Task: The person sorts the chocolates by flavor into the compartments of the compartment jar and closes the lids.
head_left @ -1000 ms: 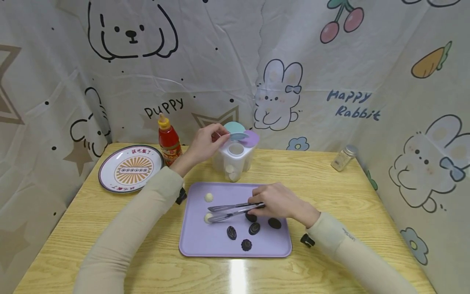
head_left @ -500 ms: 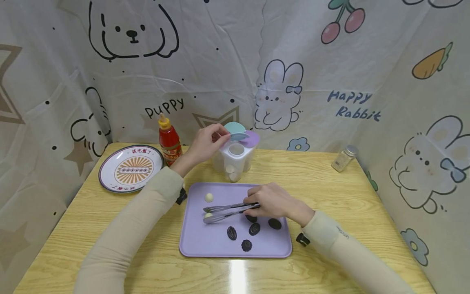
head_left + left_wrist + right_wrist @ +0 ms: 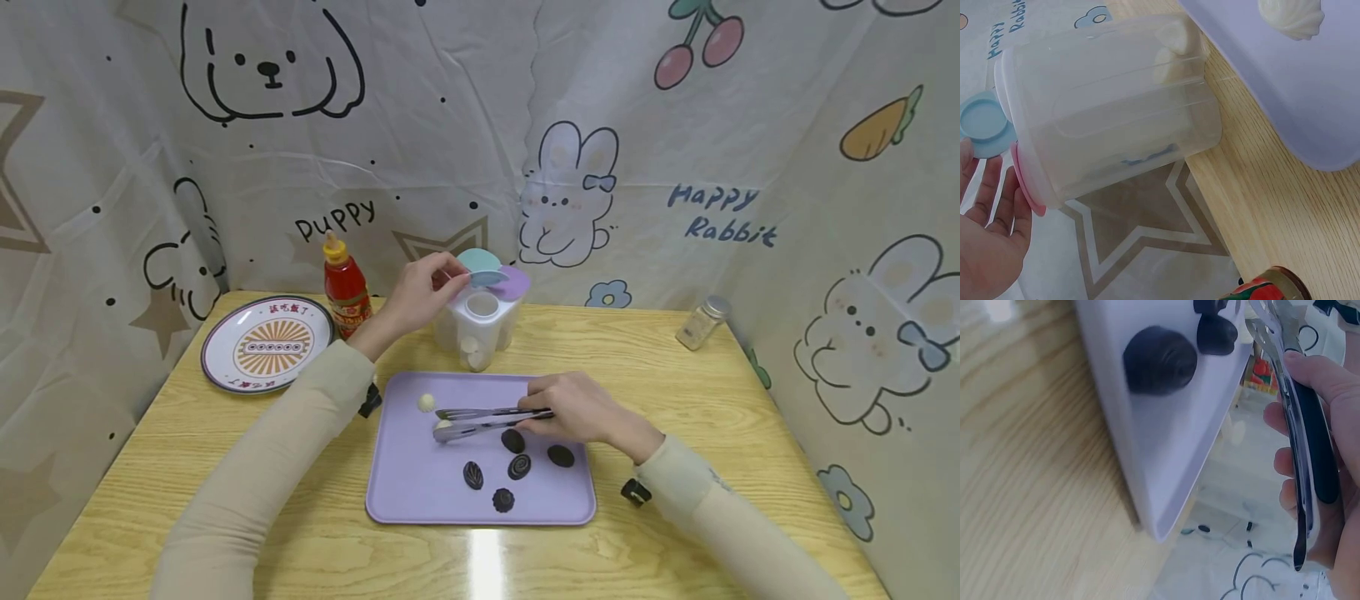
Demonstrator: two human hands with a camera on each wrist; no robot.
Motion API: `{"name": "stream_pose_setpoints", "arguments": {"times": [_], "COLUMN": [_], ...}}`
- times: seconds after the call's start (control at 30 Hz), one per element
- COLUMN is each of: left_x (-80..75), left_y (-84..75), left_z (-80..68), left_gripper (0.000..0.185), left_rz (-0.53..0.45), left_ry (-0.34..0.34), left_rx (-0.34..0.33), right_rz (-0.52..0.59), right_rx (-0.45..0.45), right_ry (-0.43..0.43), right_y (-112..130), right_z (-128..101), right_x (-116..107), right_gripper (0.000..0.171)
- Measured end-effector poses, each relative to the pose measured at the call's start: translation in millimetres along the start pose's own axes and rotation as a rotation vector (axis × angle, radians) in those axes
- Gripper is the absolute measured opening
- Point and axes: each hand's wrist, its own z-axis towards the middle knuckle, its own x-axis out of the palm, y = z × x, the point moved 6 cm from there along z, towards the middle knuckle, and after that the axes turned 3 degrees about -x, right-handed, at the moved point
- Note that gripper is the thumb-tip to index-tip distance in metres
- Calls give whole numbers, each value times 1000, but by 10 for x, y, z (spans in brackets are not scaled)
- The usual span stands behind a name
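Note:
My right hand (image 3: pixel 573 406) grips a pair of metal tongs (image 3: pixel 1313 437) with dark handle grips. Between the tongs' tips is a white molded piece, partly hidden, over the left part of the lilac tray (image 3: pixel 420 500). A second white piece (image 3: pixel 427 403) lies on the tray behind it. Several dark molded pieces (image 3: pixel 519 466) lie to the right and in front. My left hand (image 3: pixel 422 292) pinches the raised blue lid (image 3: pixel 988 125) of a translucent container (image 3: pixel 480 329). One compartment's round opening shows beneath the lid. White pieces (image 3: pixel 1175 47) sit at the container's bottom.
A red sauce bottle (image 3: pixel 347 287) with a yellow cap stands left of the container, close to my left forearm. Beside it lies a patterned plate (image 3: pixel 225 358). A small jar (image 3: pixel 703 323) leans at the back right. Printed cloth (image 3: pixel 450 125) encloses the table.
The tongs first shifted slightly left around the front white piece, then moved right and back with it between their tips. My left hand and the blue lid stay in place.

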Motion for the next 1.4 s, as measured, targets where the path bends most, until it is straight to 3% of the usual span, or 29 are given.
{"name": "stream_pose_setpoints", "arguments": {"times": [0.3,0.6,1.0,1.4], "left_x": [3,7,-3,1], "left_y": [-5,-2,-1,-5], "left_z": [-5,1,-12,-16], "left_gripper": [17,17,17,18], "left_rz": [-2,-4,-8,4], "left_ry": [0,0,-3,3], "left_rx": [2,0,2,14], "right_rz": [-23,-83,-137,-173], "right_rx": [42,40,37,107], "right_ry": [-76,-167,-305,-300], "right_y": [-119,-189,-331,-500], "right_z": [-195,-288,-229,-55], "right_x": [-165,-478,-983,-1229], "right_gripper": [17,16,18,15]}}
